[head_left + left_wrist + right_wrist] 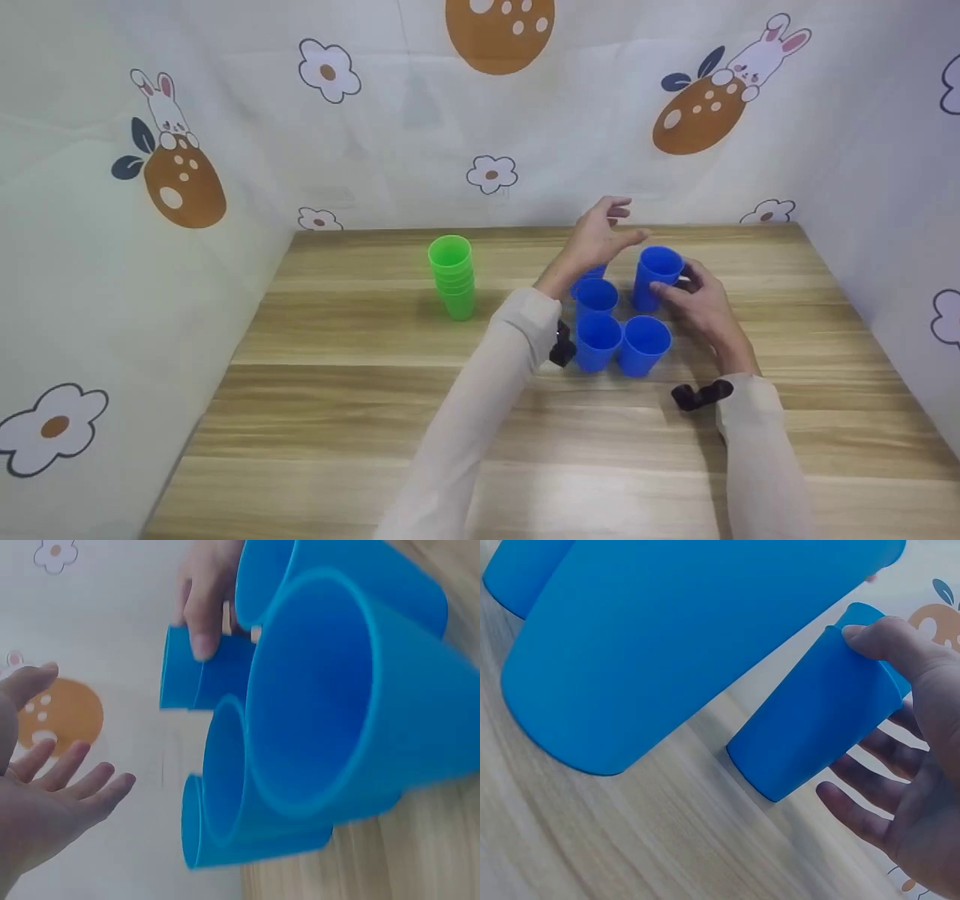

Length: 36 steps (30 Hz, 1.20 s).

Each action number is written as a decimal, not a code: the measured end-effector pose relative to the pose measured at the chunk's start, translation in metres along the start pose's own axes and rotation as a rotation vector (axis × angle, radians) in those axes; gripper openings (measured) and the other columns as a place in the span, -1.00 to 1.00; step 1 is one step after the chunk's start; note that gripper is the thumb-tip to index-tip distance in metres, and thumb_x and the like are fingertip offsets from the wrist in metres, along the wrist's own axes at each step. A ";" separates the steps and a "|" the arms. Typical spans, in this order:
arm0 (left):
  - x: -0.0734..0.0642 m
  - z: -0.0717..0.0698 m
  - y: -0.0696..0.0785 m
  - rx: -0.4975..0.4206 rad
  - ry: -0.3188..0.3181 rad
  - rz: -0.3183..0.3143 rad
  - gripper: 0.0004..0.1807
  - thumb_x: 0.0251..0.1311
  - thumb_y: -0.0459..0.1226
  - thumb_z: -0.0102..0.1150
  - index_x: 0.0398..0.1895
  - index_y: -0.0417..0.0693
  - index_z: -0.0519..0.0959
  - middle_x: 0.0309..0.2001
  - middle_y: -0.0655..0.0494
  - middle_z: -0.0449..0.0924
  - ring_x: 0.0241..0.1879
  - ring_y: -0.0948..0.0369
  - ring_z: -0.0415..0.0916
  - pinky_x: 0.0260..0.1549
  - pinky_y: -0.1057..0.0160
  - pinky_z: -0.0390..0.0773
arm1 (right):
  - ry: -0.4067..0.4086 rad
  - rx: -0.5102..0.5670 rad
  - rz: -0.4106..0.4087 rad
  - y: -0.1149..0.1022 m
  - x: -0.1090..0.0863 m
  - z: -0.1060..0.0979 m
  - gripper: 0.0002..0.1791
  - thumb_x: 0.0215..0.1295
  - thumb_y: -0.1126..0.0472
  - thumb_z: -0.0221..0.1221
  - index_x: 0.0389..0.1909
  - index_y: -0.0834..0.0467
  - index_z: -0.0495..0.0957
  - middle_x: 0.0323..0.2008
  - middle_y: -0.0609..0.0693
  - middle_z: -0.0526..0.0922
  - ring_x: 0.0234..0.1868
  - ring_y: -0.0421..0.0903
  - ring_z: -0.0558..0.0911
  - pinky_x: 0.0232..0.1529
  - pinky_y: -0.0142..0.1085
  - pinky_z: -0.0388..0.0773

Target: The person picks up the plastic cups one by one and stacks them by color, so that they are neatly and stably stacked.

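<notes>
My right hand [703,301] grips two nested blue cups [646,289] near the rim, at the back right of the blue group. In the right wrist view the thumb lies on the outer cup's side and the other fingers curve round behind. My left hand [598,238], fingers spread apart and holding nothing, hovers above a rear blue cup [591,276] and partly hides it. Nearer the front, more upright blue cups stand close together: a middle one [596,298], a front left one [598,345] and a front right one [645,349].
To the left stands a stack of several nested bright green cups [454,281]. The wooden table [337,420] is bounded by a patterned cloth [405,135] at the back and both sides. Each wrist carries a small black camera mount [701,394].
</notes>
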<state>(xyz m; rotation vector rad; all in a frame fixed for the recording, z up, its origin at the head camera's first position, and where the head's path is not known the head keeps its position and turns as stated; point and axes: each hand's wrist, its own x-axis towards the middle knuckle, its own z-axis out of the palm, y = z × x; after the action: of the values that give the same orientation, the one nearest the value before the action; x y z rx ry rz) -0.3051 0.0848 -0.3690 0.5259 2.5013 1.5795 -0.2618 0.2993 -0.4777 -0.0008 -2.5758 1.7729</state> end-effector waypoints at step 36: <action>-0.011 -0.021 -0.109 -0.159 -0.051 -0.120 -0.19 0.22 -0.43 0.30 0.52 -0.06 0.20 0.43 -0.11 0.36 0.43 -0.07 0.32 0.41 0.00 0.39 | -0.010 0.005 0.027 0.004 -0.001 0.000 -0.05 0.24 -0.16 0.32 0.52 0.15 0.15 0.46 0.25 0.31 0.44 0.25 0.37 0.47 0.11 0.29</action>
<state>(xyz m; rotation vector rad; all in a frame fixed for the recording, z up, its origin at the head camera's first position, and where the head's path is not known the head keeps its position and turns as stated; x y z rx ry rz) -0.3245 0.0204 -0.4576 0.3821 2.2988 1.6775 -0.2609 0.3012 -0.4816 -0.0271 -2.5906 1.7929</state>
